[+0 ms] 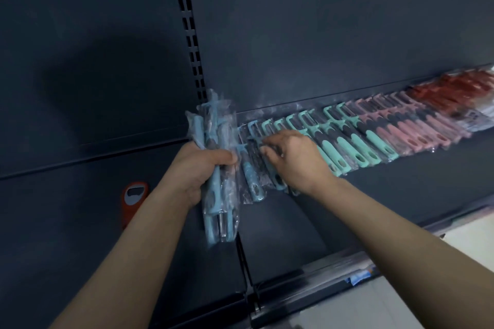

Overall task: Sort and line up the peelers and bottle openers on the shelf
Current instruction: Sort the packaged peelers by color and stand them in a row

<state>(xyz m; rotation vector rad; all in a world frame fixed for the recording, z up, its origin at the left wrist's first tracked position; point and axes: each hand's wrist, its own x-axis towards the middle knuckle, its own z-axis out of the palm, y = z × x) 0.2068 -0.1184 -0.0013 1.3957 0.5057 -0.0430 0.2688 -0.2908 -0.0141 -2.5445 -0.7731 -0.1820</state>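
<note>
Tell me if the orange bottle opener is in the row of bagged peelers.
No: the orange plastic bottle opener lies alone, left of the left hand, apart from the peeler row.

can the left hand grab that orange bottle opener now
Probably not: the left hand grips a bundle of blue peelers, so it is full, though the orange bottle opener lies uncovered nearby.

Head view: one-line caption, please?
Left hand grips bagged blue peelers while right hand touches the colour-sorted peeler row on the shelf.
</note>
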